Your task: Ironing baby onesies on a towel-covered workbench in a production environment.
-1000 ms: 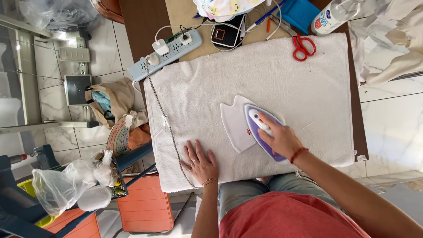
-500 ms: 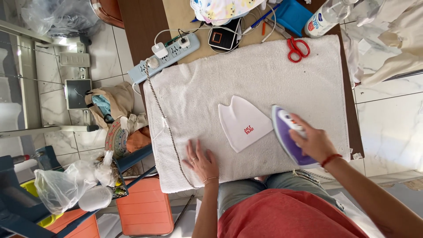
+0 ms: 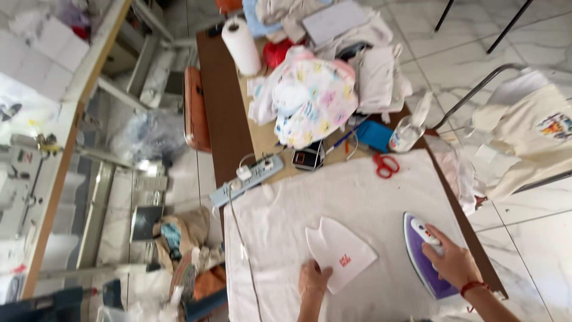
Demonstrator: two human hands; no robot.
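Head view: my left hand (image 3: 314,279) now has its fingers (image 3: 326,273) curled over the near edge of the white fabric piece (image 3: 341,253), where a second ago it lay flat on the white towel (image 3: 286,226) just left of it; so pressing looks done. My right hand (image 3: 454,261) is closed around the purple iron (image 3: 424,253), parked right of the piece. Beyond the piece lie red scissors (image 3: 385,165) and a power strip (image 3: 249,177) on the bench (image 3: 221,95).
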